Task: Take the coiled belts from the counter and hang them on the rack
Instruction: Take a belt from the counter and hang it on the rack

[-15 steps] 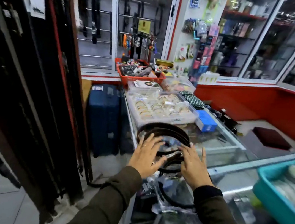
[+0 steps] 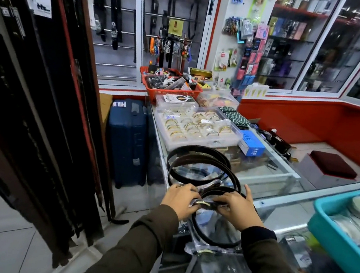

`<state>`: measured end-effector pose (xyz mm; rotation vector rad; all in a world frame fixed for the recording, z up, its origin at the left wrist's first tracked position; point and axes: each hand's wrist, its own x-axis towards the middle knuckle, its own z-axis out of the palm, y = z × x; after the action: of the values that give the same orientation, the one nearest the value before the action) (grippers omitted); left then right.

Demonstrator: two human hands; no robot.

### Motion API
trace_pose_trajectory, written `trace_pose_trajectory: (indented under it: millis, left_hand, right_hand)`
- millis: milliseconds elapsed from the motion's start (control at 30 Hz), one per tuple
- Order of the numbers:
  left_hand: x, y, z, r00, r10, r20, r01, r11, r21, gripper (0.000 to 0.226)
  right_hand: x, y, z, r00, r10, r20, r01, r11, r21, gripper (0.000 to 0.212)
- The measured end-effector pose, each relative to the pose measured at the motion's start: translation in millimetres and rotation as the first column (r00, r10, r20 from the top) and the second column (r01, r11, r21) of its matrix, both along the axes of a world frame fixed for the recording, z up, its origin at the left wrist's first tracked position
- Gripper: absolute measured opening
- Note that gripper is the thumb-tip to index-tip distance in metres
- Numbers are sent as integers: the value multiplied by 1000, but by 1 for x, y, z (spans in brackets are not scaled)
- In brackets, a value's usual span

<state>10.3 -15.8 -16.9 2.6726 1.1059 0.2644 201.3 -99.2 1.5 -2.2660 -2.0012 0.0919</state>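
At the near end of the glass bench (image 2: 268, 170), both hands gather the coiled belts (image 2: 197, 168).

The left hand (image 2: 179, 198) and right hand (image 2: 237, 208) each have their grip pressed together on the plastic-wrapped buckle ends (image 2: 203, 204), where the loops meet; the coils lie on the glass just in front of the tray of bangles (image 2: 196, 127). The rack (image 2: 32, 95) of hanging belts stands well apart to the left. The risk, I judge: slick wrapping could let a loop slide free and uncoil during the carry, or snag the tray.
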Motion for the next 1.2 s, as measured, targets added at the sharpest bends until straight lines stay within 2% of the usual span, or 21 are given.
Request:
trace_pose_trajectory:
  millis: [200,367,500,700,800,867,933,967,1033,1067,1100,1200]
  left_hand:
    - [-10,-2,12,996,53,77,-64,988,139,36]
    - [-37,6,36,967,59,248,-120,964,237,32]
    - [-74,12,65,926,52,373,-177,934,310,28]
    - [-142,7,106,843,99,528,-332,869,366,28]
    - [-174,4,118,733,99,673,-443,820,362,36]
    - [-190,-1,123,611,145,778,-548,787,284,49]
    - [-201,-5,127,424,210,881,-616,780,110,63]
    - [-203,-7,129,301,240,923,-604,797,-10,63]
    - [-213,-12,139,59,310,949,-484,840,-244,42]
    - [-218,-12,143,4,343,939,-410,857,-312,25]
    - [-224,-12,146,-9,367,930,-359,867,-345,11]
    - [-237,-17,153,7,405,914,-239,888,-392,7]
  right_hand:
    - [-6,6,14,997,34,68,-43,989,139,29]
    - [-28,19,50,990,104,90,-125,955,268,30]
    - [-61,32,92,970,207,128,-241,888,391,27]
    - [-125,56,137,916,368,161,-401,814,420,31]
    - [-158,67,152,889,444,110,-443,778,445,31]
    - [-177,71,157,870,491,40,-446,750,489,30]
    - [-194,75,159,843,532,-74,-411,727,550,30]
    - [-200,76,158,822,552,-144,-391,728,563,31]
    - [-220,80,158,750,600,-280,-371,731,573,33]
    - [-228,82,158,708,618,-343,-356,731,582,33]
    - [-236,84,158,664,639,-390,-343,723,600,35]
    - [-255,85,163,528,705,-473,-347,688,638,48]
